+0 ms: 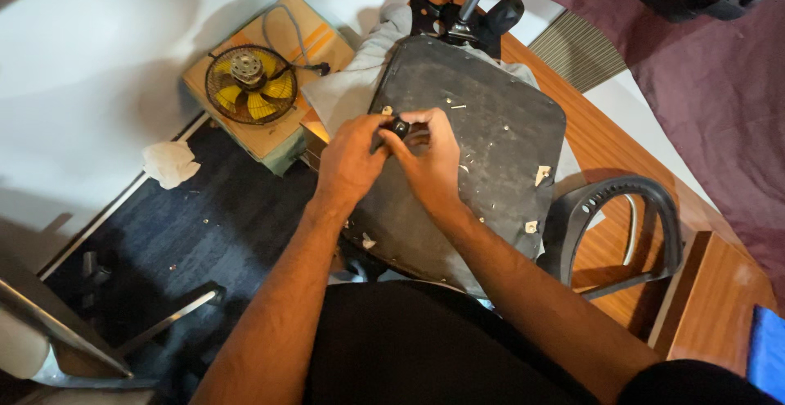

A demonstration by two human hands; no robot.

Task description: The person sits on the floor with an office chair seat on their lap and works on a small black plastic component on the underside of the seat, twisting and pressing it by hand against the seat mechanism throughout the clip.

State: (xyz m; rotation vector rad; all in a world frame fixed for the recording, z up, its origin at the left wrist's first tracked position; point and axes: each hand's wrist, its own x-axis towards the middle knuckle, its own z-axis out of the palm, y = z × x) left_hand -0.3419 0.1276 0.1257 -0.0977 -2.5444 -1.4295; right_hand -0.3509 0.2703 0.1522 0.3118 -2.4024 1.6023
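Left hand [350,159]: fingers curled, tips pinched on a small black knob [398,127] from its left side.
Right hand [432,158]: fingers bent, closed on the same knob from the right; both hands meet there.
Knob: sits at the upper left edge of the upturned seat base [491,143], mostly covered by fingers, shape hard to make out.
Seat base: grey, flecked with white bits, lying on the wooden worktop [609,147].
Armrest [621,225]: black, just right of the base.
Fan [249,84]: yellow, on a box, well left.
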